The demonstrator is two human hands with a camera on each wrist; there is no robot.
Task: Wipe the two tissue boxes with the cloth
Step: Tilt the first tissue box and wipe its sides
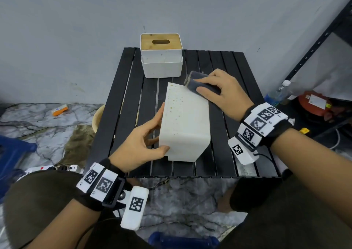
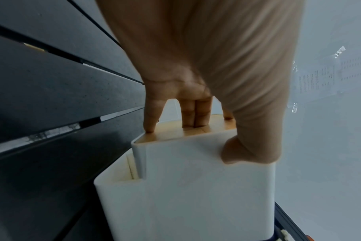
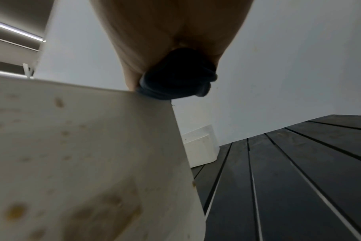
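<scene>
A white tissue box [image 1: 184,123] lies tipped on the black slatted table [image 1: 228,73], its upward face dotted with yellowish spots. My left hand [image 1: 150,134] grips its left side, fingers on the wooden lid [image 2: 196,130] and thumb on the white wall [image 2: 196,195]. My right hand [image 1: 207,91] holds a folded dark grey cloth [image 1: 198,81] against the box's far right corner; the right wrist view shows the cloth [image 3: 175,78] at the edge of the spotted face [image 3: 82,154]. The second tissue box [image 1: 161,56], white with a bamboo lid, stands upright at the table's back edge.
A black metal shelf rack [image 1: 323,39] stands at the right, with a water bottle [image 1: 280,92] and a red object [image 1: 314,103] on the floor beside it. At the left lie a blue stool [image 1: 13,153], a power strip [image 1: 57,167] and an orange item [image 1: 60,110].
</scene>
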